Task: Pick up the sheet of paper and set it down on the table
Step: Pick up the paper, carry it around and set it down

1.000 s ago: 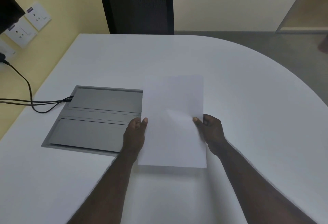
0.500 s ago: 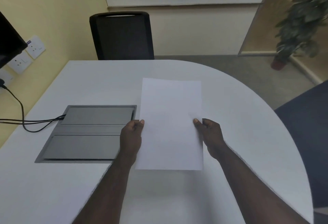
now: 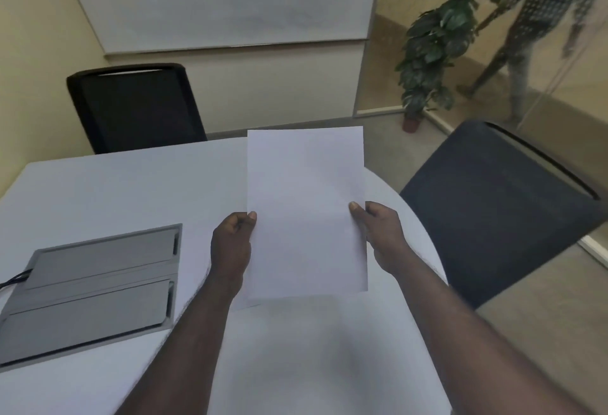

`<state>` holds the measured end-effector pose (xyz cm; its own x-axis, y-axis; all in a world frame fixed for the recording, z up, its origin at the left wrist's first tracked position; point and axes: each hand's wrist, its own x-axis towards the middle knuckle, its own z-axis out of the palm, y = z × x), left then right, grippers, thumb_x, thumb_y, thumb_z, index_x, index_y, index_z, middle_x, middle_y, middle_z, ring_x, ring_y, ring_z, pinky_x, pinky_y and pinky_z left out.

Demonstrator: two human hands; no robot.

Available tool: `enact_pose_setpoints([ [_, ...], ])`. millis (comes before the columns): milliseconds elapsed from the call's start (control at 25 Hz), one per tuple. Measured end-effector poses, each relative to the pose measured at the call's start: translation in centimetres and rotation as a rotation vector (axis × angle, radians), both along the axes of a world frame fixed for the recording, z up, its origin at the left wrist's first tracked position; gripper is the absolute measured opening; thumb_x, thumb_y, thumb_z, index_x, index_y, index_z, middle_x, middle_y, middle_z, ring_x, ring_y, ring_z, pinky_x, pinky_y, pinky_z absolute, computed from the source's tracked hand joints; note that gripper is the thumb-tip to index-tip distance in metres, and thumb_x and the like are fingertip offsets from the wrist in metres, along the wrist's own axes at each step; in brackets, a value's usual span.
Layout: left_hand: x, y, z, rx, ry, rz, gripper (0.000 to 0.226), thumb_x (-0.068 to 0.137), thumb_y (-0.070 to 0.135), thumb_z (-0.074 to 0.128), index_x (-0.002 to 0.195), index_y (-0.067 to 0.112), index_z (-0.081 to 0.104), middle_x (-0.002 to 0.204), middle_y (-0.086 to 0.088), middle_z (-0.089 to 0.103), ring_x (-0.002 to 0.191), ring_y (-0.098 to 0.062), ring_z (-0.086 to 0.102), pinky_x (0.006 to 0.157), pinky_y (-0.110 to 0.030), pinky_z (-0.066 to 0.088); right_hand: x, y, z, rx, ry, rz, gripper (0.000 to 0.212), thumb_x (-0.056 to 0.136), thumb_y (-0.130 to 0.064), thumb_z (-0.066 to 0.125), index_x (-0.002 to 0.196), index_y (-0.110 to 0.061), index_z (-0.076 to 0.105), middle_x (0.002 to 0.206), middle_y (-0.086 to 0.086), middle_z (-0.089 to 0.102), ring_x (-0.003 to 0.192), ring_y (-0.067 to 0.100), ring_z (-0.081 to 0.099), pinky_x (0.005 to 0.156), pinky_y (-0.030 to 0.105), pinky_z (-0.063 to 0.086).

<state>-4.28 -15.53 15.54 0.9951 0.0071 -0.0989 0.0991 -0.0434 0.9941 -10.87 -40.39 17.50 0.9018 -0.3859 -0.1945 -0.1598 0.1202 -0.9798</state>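
Note:
A blank white sheet of paper (image 3: 304,210) is held up in the air above the white table (image 3: 115,191), tilted toward me, its shadow on the tabletop below. My left hand (image 3: 232,247) pinches the sheet's left edge, thumb on the front. My right hand (image 3: 383,237) pinches the right edge the same way. The sheet's top edge reaches past the far rim of the table.
A grey cable box lid (image 3: 95,286) is set into the table at left, with black cables (image 3: 13,279). A black chair (image 3: 135,108) stands behind the table, a dark blue chair (image 3: 493,204) at right. A potted plant (image 3: 437,39) and a person (image 3: 539,36) behind glass are at back right.
Both hands have lifted the sheet off the table and tilted it upright. My head has turned up and to the right, bringing the blue chair, plant and glass wall into view.

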Motion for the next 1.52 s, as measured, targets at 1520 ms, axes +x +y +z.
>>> enact_pose_setpoints([
  [1520,-11.6,-52.4,10.9,-0.086,-0.205,-0.288,0.026,0.090,0.031,0.060,0.066,0.022,0.057,0.064,0.014,0.061,0.058,-0.006,0.054,0.050,-0.021,0.043,-17.6,-49.8,8.4,-0.062,-0.257,-0.374,0.018,0.092,-0.024,0.067,0.097,-0.008,0.074,0.088,0.004,0.079,0.075,0.018,0.074,0.065,0.031,0.060],
])
